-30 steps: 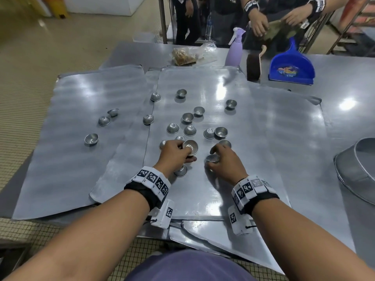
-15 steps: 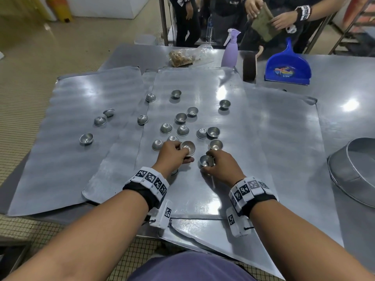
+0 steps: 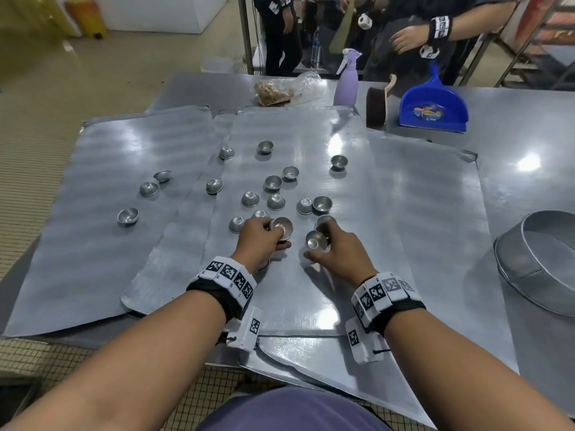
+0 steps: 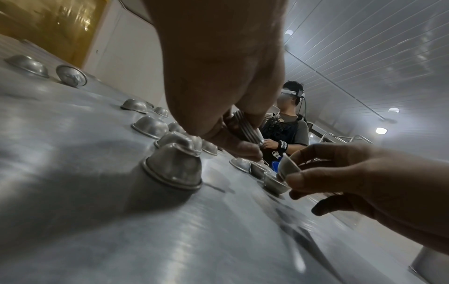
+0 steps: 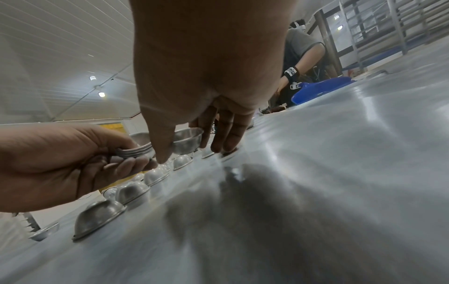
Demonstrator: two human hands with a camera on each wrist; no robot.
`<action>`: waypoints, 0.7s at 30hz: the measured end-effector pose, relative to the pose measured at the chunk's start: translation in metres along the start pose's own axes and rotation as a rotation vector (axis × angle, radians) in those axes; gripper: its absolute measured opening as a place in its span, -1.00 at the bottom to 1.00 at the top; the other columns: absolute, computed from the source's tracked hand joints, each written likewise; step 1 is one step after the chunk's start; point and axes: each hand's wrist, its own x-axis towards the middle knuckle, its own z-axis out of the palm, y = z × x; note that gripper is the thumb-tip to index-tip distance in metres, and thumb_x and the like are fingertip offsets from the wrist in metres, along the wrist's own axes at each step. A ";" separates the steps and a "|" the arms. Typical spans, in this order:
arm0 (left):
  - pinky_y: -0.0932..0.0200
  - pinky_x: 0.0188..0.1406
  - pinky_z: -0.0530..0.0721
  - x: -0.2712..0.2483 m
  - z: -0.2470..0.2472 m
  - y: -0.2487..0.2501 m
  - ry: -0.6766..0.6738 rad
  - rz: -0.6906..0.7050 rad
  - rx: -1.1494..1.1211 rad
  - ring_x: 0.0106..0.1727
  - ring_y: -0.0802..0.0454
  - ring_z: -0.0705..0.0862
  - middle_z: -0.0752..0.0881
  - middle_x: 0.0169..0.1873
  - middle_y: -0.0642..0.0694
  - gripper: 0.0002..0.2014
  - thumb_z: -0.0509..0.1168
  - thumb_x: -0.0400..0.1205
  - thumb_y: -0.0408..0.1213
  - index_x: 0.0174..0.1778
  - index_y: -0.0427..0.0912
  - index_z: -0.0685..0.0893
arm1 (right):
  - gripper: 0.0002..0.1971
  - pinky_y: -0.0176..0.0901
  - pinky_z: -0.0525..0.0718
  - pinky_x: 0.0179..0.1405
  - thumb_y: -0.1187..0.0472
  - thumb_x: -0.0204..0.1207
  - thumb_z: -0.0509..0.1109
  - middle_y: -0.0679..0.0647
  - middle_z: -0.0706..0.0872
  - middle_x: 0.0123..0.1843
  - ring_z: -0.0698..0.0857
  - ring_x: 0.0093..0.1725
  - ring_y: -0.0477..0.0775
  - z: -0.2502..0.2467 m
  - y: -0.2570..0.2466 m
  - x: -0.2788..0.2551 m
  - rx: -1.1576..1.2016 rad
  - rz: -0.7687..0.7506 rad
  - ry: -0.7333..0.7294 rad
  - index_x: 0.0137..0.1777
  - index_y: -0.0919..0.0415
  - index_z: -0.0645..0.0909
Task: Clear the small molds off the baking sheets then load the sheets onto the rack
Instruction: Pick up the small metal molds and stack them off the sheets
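Several small metal molds (image 3: 275,201) lie scattered over overlapping baking sheets (image 3: 311,293), some upright, some upside down. My left hand (image 3: 259,239) grips a nested stack of molds (image 3: 282,227), whose stacked rims show in the left wrist view (image 4: 246,129) and the right wrist view (image 5: 136,150). My right hand (image 3: 334,255) pinches a single mold (image 3: 315,241) lifted off the sheet, just right of the stack; the right wrist view shows that mold (image 5: 188,141) between thumb and fingers. One upside-down mold (image 4: 173,166) stands under my left wrist.
A large round metal pan (image 3: 541,269) sits at the right table edge. At the back stand a purple spray bottle (image 3: 346,80), a brush (image 3: 377,108), a blue dustpan (image 3: 434,108) and a plastic bag (image 3: 281,90). People stand beyond the table. A rack (image 5: 388,23) is at far right.
My right hand has lifted one mold off the sheet and brought it toward the stack in my left hand. The left hand has stayed in place with its stack.
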 end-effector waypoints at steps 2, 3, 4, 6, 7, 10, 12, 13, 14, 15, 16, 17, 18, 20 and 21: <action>-0.29 0.24 0.77 0.001 -0.001 0.000 0.003 0.003 -0.002 -0.20 -0.18 0.90 0.69 -0.13 -0.25 -0.95 0.26 0.69 -0.49 -0.05 -0.30 0.61 | -0.43 0.05 0.69 0.02 -0.15 0.31 0.61 -0.01 0.78 0.07 0.74 0.05 0.13 0.000 -0.004 0.001 0.010 -0.012 0.033 0.22 -0.03 0.45; -0.27 0.24 0.77 0.001 -0.002 0.001 0.001 0.001 -0.003 -0.20 -0.19 0.90 0.66 -0.15 -0.25 -0.95 0.27 0.68 -0.48 -0.07 -0.28 0.60 | -0.42 0.06 0.70 0.06 -0.15 0.31 0.61 0.00 0.78 0.12 0.75 0.08 0.13 0.000 -0.008 0.001 0.019 -0.019 0.052 0.25 -0.02 0.47; -0.22 0.20 0.80 0.002 -0.002 0.001 0.007 0.001 -0.012 -0.20 -0.20 0.90 0.63 -0.18 -0.23 -0.93 0.29 0.68 -0.46 -0.12 -0.27 0.58 | -0.42 0.07 0.70 0.09 -0.16 0.31 0.61 -0.01 0.78 0.14 0.75 0.11 0.12 0.000 -0.011 0.002 0.031 -0.031 0.069 0.26 -0.02 0.48; 0.01 -0.06 0.87 0.002 -0.004 0.002 0.025 -0.020 -0.058 -0.17 -0.26 0.89 0.57 -0.22 -0.22 -0.87 0.32 0.68 -0.43 -0.20 -0.30 0.58 | -0.41 0.07 0.70 0.13 -0.16 0.32 0.60 -0.01 0.77 0.17 0.74 0.14 0.09 0.000 -0.021 0.002 0.058 -0.049 0.095 0.28 -0.04 0.48; 0.07 -0.16 0.86 0.002 -0.005 0.004 0.027 -0.038 -0.101 -0.12 -0.31 0.88 0.59 -0.20 -0.26 -0.86 0.32 0.69 -0.42 -0.18 -0.36 0.63 | -0.41 0.07 0.70 0.14 -0.17 0.31 0.60 -0.02 0.77 0.16 0.74 0.15 0.07 0.001 -0.026 0.003 0.074 -0.057 0.103 0.29 -0.06 0.48; -0.08 -0.10 0.88 0.002 -0.007 0.008 0.013 -0.056 -0.193 -0.01 -0.31 0.81 0.71 -0.09 -0.39 -0.81 0.31 0.71 -0.37 -0.01 -0.47 0.72 | -0.39 0.06 0.70 0.14 -0.26 0.25 0.53 -0.07 0.77 0.15 0.71 0.20 0.05 0.005 -0.041 0.008 0.093 -0.092 0.114 0.27 -0.12 0.46; -0.07 -0.19 0.87 0.000 -0.010 0.013 0.007 -0.061 -0.233 -0.09 -0.26 0.78 0.71 -0.12 -0.36 -0.80 0.29 0.72 -0.32 0.00 -0.41 0.71 | -0.37 0.08 0.69 0.15 -0.25 0.26 0.55 -0.06 0.78 0.15 0.72 0.20 0.06 0.008 -0.049 0.011 0.086 -0.122 0.116 0.28 -0.08 0.47; -0.02 -0.28 0.86 -0.002 -0.011 0.015 0.002 -0.063 -0.267 -0.16 -0.22 0.76 0.69 -0.15 -0.34 -0.81 0.29 0.72 -0.32 -0.01 -0.40 0.71 | -0.38 0.08 0.68 0.16 -0.21 0.28 0.59 -0.05 0.78 0.17 0.72 0.19 0.05 0.009 -0.054 0.012 0.081 -0.133 0.114 0.29 -0.05 0.48; 0.03 -0.34 0.84 -0.003 -0.014 0.017 -0.003 -0.059 -0.288 -0.21 -0.17 0.74 0.67 -0.18 -0.31 -0.81 0.28 0.72 -0.32 -0.04 -0.38 0.71 | -0.38 0.07 0.68 0.16 -0.17 0.30 0.62 -0.05 0.78 0.19 0.72 0.20 0.03 0.010 -0.060 0.013 0.076 -0.142 0.108 0.30 -0.02 0.49; 0.07 -0.37 0.82 -0.004 -0.016 0.019 -0.006 -0.051 -0.282 -0.26 -0.11 0.73 0.66 -0.22 -0.28 -0.82 0.28 0.71 -0.33 -0.09 -0.35 0.73 | -0.37 0.05 0.67 0.16 -0.13 0.32 0.63 -0.04 0.77 0.22 0.72 0.20 0.03 0.011 -0.065 0.013 0.073 -0.145 0.098 0.32 -0.01 0.48; 0.10 -0.38 0.79 -0.005 -0.019 0.020 -0.010 -0.040 -0.268 -0.31 -0.07 0.72 0.66 -0.26 -0.25 -0.81 0.30 0.70 -0.33 -0.16 -0.31 0.75 | -0.36 0.04 0.67 0.16 -0.12 0.33 0.64 -0.03 0.76 0.24 0.71 0.21 0.03 0.012 -0.070 0.014 0.073 -0.154 0.091 0.34 0.00 0.47; 0.12 -0.38 0.77 -0.005 -0.024 0.019 -0.007 -0.025 -0.246 -0.34 -0.06 0.70 0.64 -0.30 -0.24 -0.80 0.32 0.67 -0.33 -0.22 -0.29 0.75 | -0.33 0.04 0.67 0.16 -0.13 0.33 0.64 -0.02 0.75 0.26 0.71 0.21 0.04 0.014 -0.074 0.014 0.074 -0.167 0.080 0.37 0.00 0.46; 0.13 -0.39 0.74 -0.005 -0.028 0.018 0.001 -0.006 -0.227 -0.36 -0.07 0.67 0.61 -0.32 -0.23 -0.81 0.34 0.65 -0.33 -0.26 -0.30 0.75 | -0.29 0.06 0.68 0.16 -0.14 0.32 0.65 -0.01 0.74 0.29 0.71 0.22 0.06 0.016 -0.077 0.015 0.077 -0.182 0.069 0.40 0.01 0.44; 0.08 -0.33 0.76 -0.004 -0.039 0.015 0.031 0.011 -0.212 -0.36 -0.17 0.69 0.59 -0.31 -0.26 -0.84 0.37 0.62 -0.37 -0.24 -0.36 0.74 | -0.20 0.07 0.68 0.19 -0.18 0.29 0.66 -0.02 0.70 0.36 0.70 0.25 0.07 0.021 -0.082 0.017 0.084 -0.198 0.044 0.46 0.03 0.40; 0.01 -0.26 0.81 -0.002 -0.045 0.013 0.052 0.008 -0.221 -0.33 -0.22 0.76 0.61 -0.30 -0.29 -0.84 0.38 0.62 -0.39 -0.22 -0.42 0.74 | -0.18 0.07 0.68 0.19 -0.20 0.29 0.65 -0.03 0.67 0.40 0.69 0.26 0.06 0.023 -0.083 0.018 0.083 -0.192 0.032 0.48 0.03 0.39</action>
